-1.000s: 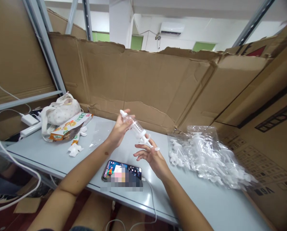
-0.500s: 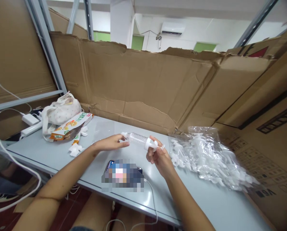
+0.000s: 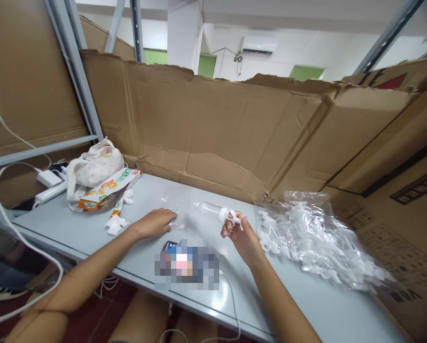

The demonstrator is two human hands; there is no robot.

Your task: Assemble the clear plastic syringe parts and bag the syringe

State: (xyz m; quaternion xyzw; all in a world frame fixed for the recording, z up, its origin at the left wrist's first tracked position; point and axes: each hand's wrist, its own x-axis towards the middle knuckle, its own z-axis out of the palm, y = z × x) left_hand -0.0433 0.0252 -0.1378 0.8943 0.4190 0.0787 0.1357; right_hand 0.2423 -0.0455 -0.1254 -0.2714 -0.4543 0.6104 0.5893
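My right hand [image 3: 239, 234] holds a clear plastic syringe [image 3: 213, 210] by its white plunger end, with the barrel pointing left above the grey table [image 3: 306, 300]. My left hand [image 3: 156, 222] lies palm down on the table, its fingers on a thin clear plastic sleeve [image 3: 172, 207]. The syringe's white tip is a little to the right of the left hand and not touching it. A phone [image 3: 187, 262] lies on the table between my forearms.
A clear bag of several white syringes [image 3: 306, 233] lies at the right. At the left are a cloth pouch [image 3: 94, 166], a snack packet [image 3: 106, 188], white plastic pieces [image 3: 115, 224], a power strip and cables [image 3: 49, 190]. Cardboard walls [image 3: 217, 128] enclose the table's back and right.
My left hand has let go of the syringe tip and dropped flat onto the table. My right hand now holds the syringe alone, lowered and level.
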